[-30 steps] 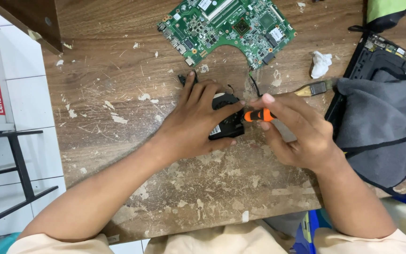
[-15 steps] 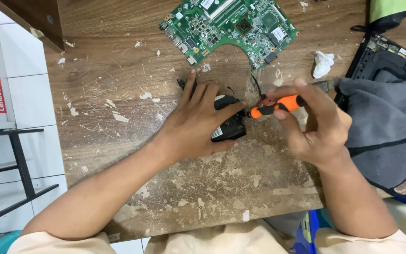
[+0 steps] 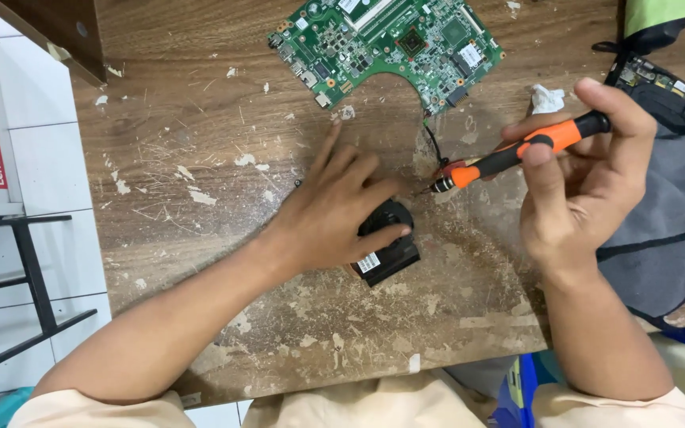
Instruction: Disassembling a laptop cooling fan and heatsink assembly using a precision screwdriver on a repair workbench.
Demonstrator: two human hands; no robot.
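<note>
My left hand [image 3: 334, 208] lies flat over a small black cooling fan [image 3: 390, 246] on the worn wooden table [image 3: 200, 198], fingers spread, thumb along the fan's lower side. My right hand [image 3: 588, 182] grips an orange and black screwdriver [image 3: 517, 152], lifted and tilted, its tip pointing left and down just above and to the right of the fan. A thin black wire [image 3: 434, 144] runs up from the fan toward a green circuit board [image 3: 390, 43] at the table's far side.
A grey and black bag [image 3: 667, 222] lies at the right edge with an opened laptop base [image 3: 667, 87] behind it. A crumpled white tissue [image 3: 547, 99] sits near the board. White tiled floor and a black metal frame [image 3: 25, 269] are at the left.
My right hand has lifted the screwdriver up and to the right, away from the fan, and turned it more level. My left hand stays on the fan.
</note>
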